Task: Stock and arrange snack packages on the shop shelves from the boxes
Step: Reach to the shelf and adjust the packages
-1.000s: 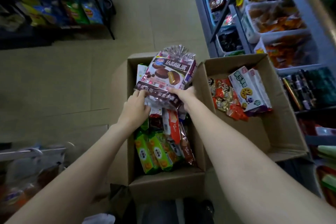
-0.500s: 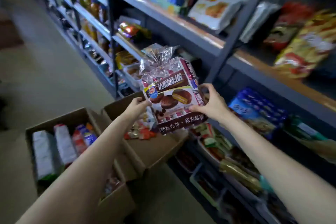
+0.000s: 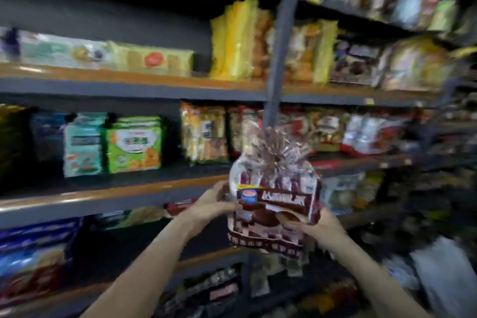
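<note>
I'm seeing both hands gripping the chocolate pie bag (image 3: 276, 204), left hand (image 3: 215, 205) and right hand (image 3: 318, 227) clamping its sides, before the shelf post (image 3: 277, 59).

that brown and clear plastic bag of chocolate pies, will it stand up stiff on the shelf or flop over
The brown and clear plastic bag of chocolate pies probably flops: its gathered top is crinkly film. The left hand and right hand both support it, so it likely tips unless leaned.

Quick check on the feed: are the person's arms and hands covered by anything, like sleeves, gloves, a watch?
Both forearms are bare up to the frame edge, no sleeves in view. The left hand and right hand wear no gloves; no watch or ring shows, though motion blur hides fine detail.
</note>
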The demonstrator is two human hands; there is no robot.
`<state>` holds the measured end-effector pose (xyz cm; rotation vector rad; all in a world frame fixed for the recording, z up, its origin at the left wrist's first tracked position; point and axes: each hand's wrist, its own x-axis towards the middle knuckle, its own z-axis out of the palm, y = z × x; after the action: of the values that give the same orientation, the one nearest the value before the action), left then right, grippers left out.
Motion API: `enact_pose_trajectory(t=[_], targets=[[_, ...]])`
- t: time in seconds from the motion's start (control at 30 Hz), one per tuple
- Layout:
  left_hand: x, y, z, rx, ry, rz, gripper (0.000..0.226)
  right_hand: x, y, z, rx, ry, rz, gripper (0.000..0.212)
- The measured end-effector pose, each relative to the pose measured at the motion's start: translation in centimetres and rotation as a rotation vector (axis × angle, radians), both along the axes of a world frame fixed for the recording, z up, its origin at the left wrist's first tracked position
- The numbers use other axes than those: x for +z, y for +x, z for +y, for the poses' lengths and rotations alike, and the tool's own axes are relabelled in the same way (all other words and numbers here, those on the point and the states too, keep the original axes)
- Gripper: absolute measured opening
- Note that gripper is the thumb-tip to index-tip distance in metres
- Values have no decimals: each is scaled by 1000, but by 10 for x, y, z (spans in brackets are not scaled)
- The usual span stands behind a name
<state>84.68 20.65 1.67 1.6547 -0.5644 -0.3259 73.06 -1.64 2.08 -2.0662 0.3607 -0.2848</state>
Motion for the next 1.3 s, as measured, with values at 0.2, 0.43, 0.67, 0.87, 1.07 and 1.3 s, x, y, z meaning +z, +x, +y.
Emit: enact_pose_trajectory(t=[0.2, 0.43, 0.67, 0.87, 1.07, 1.3], targets=[[-7, -1, -184, -121, 222, -235, 40, -36, -69, -150, -585, -127, -241, 76], [11, 17, -340, -217, 186, -322, 49, -38, -36, -304, -870, -84, -372, 72], [40, 84, -487, -250, 53, -463, 44, -15, 30, -451, -830, -112, -393, 66], [58, 107, -629, -360, 64, -633, 58, 13, 37, -582, -947, -248, -479, 68], [51, 134, -737, -141, 148, -892, 58, 49, 84, -708, -939, -329, -411, 67], [38, 156, -820, 436, 289, -1263, 51, 77, 163, -812, -475, -342, -248, 69]])
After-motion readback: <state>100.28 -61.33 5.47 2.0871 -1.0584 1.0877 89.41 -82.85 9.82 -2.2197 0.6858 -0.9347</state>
